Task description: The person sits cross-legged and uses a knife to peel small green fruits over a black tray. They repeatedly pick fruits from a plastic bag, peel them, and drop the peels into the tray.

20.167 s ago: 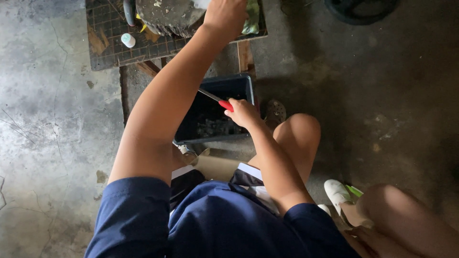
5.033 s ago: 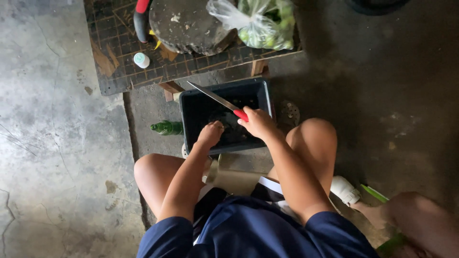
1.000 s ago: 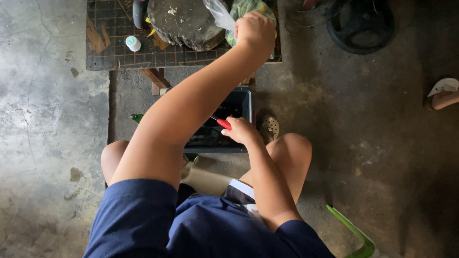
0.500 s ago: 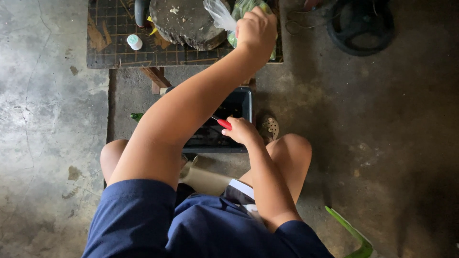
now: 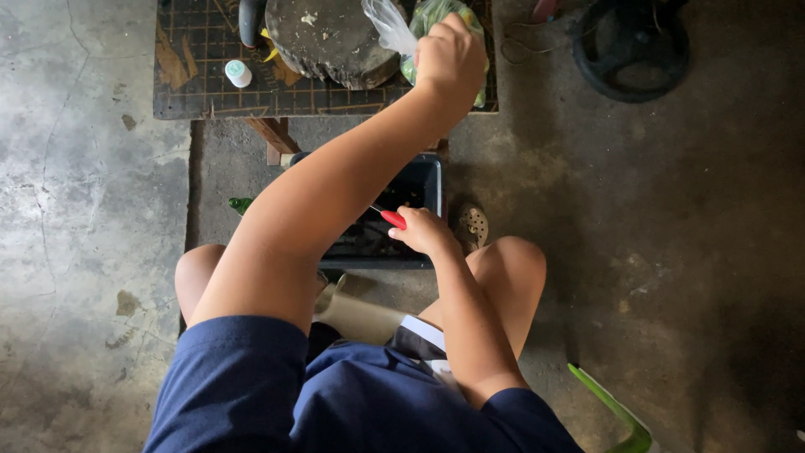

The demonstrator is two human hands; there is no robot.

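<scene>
While your left hand [image 5: 450, 57] stretches far forward, fingers closed on the clear plastic bag of green produce [image 5: 436, 25] lying on the dark gridded desk [image 5: 193, 67] beside the round chopping block [image 5: 331, 38], your right hand [image 5: 423, 231] stays close to your knees. Its fingers wrap the red-handled knife [image 5: 392, 219] over the black tub [image 5: 419, 180], the blade pointing away to the left.

**Bench ahead, tub below**

A round chopping block [image 5: 331, 42] and a small bottle [image 5: 238, 73] to its left sit on the bench [image 5: 193, 92]. A bag of greens [image 5: 432, 25] lies right of the block. A tub [image 5: 419, 180] sits on the floor [image 5: 671, 252], nearer the person.
</scene>
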